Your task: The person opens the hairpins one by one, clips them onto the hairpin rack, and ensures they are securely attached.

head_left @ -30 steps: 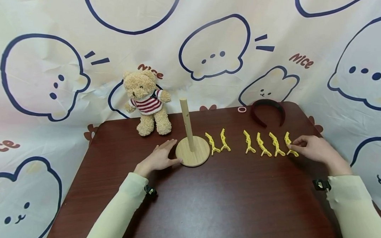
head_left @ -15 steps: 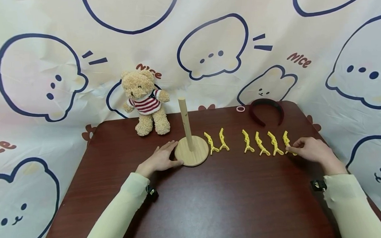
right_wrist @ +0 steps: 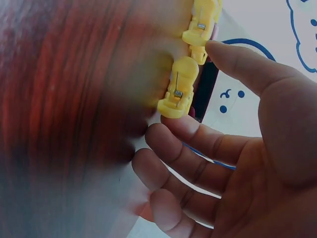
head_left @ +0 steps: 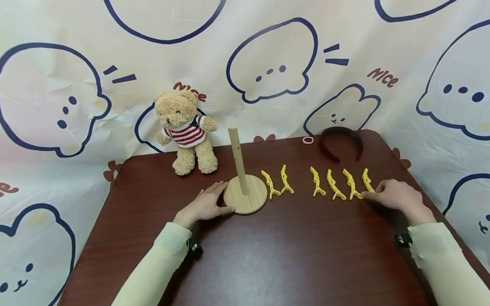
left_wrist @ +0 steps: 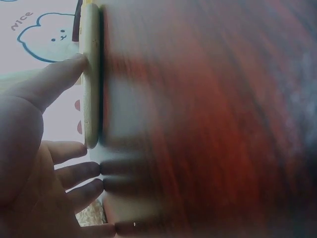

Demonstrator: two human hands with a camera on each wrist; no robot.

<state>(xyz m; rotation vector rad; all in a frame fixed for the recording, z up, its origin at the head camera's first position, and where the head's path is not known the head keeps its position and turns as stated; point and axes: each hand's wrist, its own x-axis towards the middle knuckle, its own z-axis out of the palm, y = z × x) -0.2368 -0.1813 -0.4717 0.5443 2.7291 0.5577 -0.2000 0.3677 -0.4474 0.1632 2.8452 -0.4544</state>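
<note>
A round wooden base (head_left: 247,199) with an upright post (head_left: 237,158) stands left of a row of several yellow clips (head_left: 316,182). My left hand (head_left: 204,206) rests beside it, fingers spread, its thumb on the near rim. The left wrist view shows that thumb touching the disc's edge (left_wrist: 91,99), the left hand (left_wrist: 29,158) otherwise loose. At the row's right end, my right hand (head_left: 399,200) covers the foot of the last clip (head_left: 367,178). In the right wrist view, the right hand (right_wrist: 237,158) touches one clip (right_wrist: 181,89) with its index fingertip; its thumb meets the neighbouring clip (right_wrist: 198,29).
A teddy bear (head_left: 185,133) in a striped shirt is at the back left of the brown table (head_left: 274,261). Near the back right edge lie a dark red headband (head_left: 340,131) and a small pink ring (head_left: 308,140). Patterned cloth (head_left: 140,20) hangs behind.
The right hand has shifted left and slightly down, its thumb now at the foot of the neighbouring clip. The left hand stays at the base, and the whole view has drifted slightly.
</note>
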